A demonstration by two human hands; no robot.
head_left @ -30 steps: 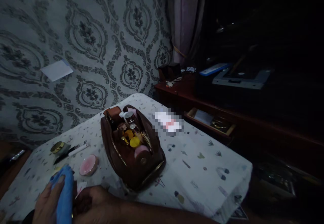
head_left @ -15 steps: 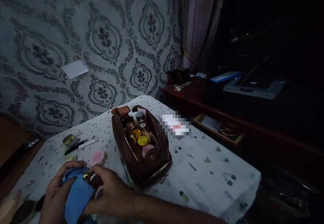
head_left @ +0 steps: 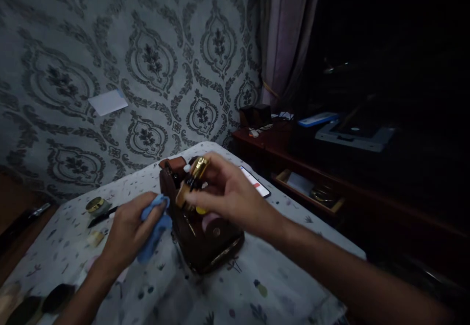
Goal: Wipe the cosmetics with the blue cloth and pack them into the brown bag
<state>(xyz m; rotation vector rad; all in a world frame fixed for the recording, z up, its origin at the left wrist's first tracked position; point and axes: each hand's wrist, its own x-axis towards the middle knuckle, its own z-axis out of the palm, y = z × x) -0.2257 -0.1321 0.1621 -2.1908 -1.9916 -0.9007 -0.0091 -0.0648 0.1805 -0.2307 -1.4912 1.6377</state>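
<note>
My right hand (head_left: 231,195) is closed around a small bottle with a shiny gold cap (head_left: 199,168), held tilted above the open brown bag (head_left: 211,251). Blue cloth (head_left: 156,227) hangs from my left hand (head_left: 128,227), pinched between its fingers just left of the bag. Inside the bag a yellow lid and a pink round item (head_left: 210,221) show in part; my right hand hides much of the rest.
A gold-lidded jar (head_left: 96,205), a black pen-like item (head_left: 103,216) and dark round items (head_left: 58,298) lie on the patterned cloth. A phone (head_left: 257,183) lies right of the bag, near an open drawer (head_left: 308,193).
Both hands have moved right and up from the lower left. The gold-capped item has left the blue cloth and is over the bag in my right hand; the cloth stays in my left.
</note>
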